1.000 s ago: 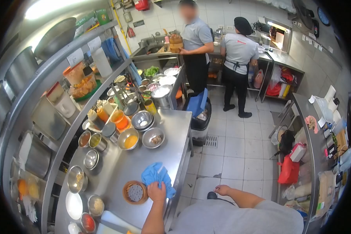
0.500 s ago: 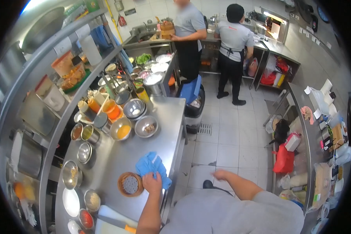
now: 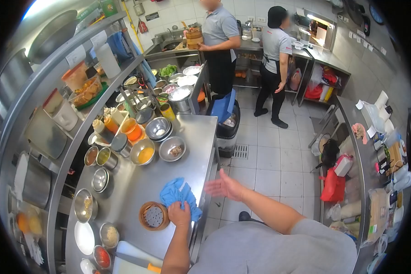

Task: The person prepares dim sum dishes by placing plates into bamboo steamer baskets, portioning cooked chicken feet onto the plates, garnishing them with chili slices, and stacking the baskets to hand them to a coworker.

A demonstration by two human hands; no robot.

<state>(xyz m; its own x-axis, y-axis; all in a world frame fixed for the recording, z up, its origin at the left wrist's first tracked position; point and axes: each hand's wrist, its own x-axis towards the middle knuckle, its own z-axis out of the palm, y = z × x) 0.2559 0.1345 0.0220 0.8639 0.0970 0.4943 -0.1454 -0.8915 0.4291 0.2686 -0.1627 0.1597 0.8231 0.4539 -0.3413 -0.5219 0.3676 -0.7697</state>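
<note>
A crumpled blue cloth lies on the steel table near its right edge. My left hand rests at the cloth's lower edge with its fingers curled on it. Just left of that hand stands a round bamboo steamer with a perforated liner inside. My right hand is held out past the table edge over the floor, palm showing, fingers stretched and holding nothing. Below the steamer, a knife with an orange handle lies on a white cutting board.
Metal bowls, one with yellow egg and one with brownish bits, stand farther up the table. A white plate sits left. A bin stands beyond the table. Two co-workers are behind, one holding stacked bamboo steamers.
My right hand has swung left and up toward the table edge and its fingers are spread. My left hand stays at the cloth. The right co-worker has turned, one arm now hanging down.
</note>
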